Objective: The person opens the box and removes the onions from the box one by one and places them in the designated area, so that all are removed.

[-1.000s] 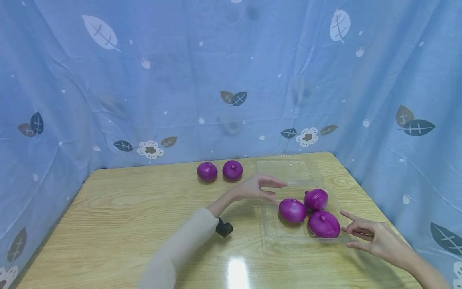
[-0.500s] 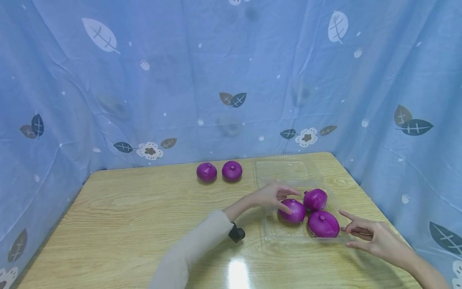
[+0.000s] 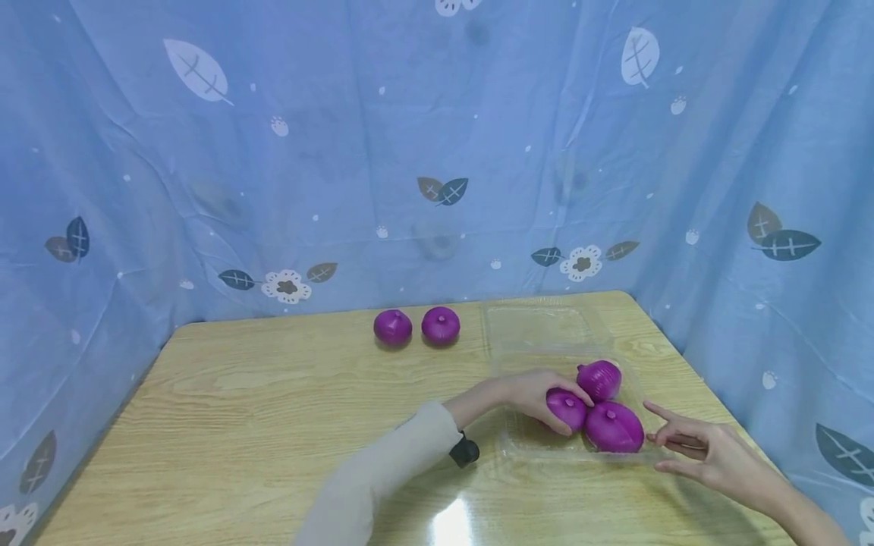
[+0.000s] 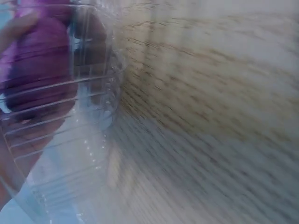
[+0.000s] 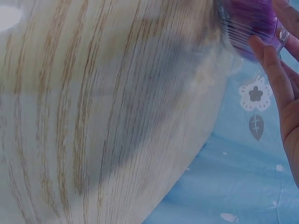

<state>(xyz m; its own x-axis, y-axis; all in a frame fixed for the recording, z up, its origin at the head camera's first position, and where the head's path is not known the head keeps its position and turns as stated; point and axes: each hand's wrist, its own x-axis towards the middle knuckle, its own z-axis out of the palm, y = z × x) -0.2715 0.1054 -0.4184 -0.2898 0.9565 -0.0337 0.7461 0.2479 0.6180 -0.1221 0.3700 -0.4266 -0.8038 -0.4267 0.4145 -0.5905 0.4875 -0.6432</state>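
In the head view my left hand [image 3: 536,394] grips a purple onion [image 3: 568,409], its fingers and thumb curled round the sides. That onion sits at the left of an open clear plastic clamshell box [image 3: 517,450]. Beside it in the box are a second purple onion [image 3: 599,381] behind and a larger third one [image 3: 614,429] in front. My right hand [image 3: 710,451] is at the box's right side, fingers extended and thumb apart. In the right wrist view its fingers [image 5: 276,77] lie against or very near the ribbed box wall; contact is hard to tell.
Two more purple onions, one left [image 3: 392,328] and one right [image 3: 440,326], stand at the back of the wooden table [image 3: 273,409]. The box's lid [image 3: 539,322] lies folded back behind it. A blue patterned curtain [image 3: 369,152] surrounds the table's back and sides.
My left hand has moved right and down onto the left onion and gripped it. That onion has shifted slightly right, towards the other two. My right hand has stayed in place.
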